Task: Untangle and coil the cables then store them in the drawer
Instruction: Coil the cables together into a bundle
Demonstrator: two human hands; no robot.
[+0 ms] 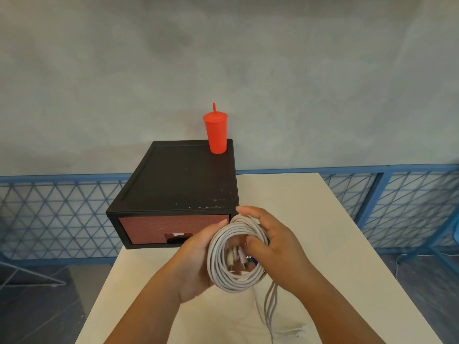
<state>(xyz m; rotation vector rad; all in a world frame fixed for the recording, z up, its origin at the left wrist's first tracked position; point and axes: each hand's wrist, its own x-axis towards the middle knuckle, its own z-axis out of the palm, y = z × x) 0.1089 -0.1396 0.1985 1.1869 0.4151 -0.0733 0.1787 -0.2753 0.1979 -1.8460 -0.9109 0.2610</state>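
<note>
A coil of grey-white cables is held upright above the table, just in front of the drawer box. My left hand cradles the coil's left side from behind. My right hand grips the coil's upper right, fingers over the top and thumb through the loop. Several plug ends show inside the ring. Loose cable tails hang from the coil to the table, ending in a white plug. The black drawer box has a red-brown drawer front, which is closed.
A red tumbler with a straw stands on the box's back right corner. The cream table extends to the right of the box. A blue mesh railing runs behind the table, and a grey wall rises beyond.
</note>
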